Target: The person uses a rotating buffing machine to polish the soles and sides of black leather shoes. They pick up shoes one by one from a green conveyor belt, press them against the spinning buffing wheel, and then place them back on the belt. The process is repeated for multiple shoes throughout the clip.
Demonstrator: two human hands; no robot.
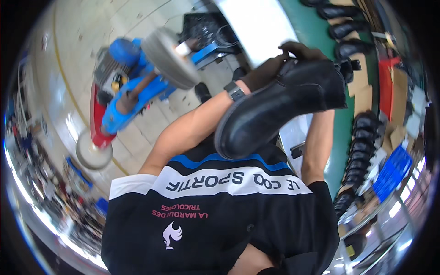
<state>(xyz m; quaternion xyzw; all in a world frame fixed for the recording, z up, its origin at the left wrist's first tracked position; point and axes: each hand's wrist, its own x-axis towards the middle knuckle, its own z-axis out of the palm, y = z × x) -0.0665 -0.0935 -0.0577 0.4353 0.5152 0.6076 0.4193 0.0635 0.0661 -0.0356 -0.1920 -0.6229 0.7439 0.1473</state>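
A black leather ankle boot [279, 98] is held up in front of my chest, tilted on its side. Its rounded toe points to the lower left and its shaft to the upper right. My left hand [266, 72], in a dark glove below a wrist watch, grips the boot from its far side. Rising behind the shaft, my right arm [318, 142] leads to my right hand [305, 51], also dark-gloved, which shows just above the boot. The boot hides the palm and part of the fingers of that hand.
At the left stands a blue machine [120, 112] with a large grey wheel [167, 57] and a second, pale wheel [94, 153]. A white surface [259, 27] lies ahead. On the right, a green bench [316, 27] bears rows of black boots [360, 160], near a blue basket [393, 173].
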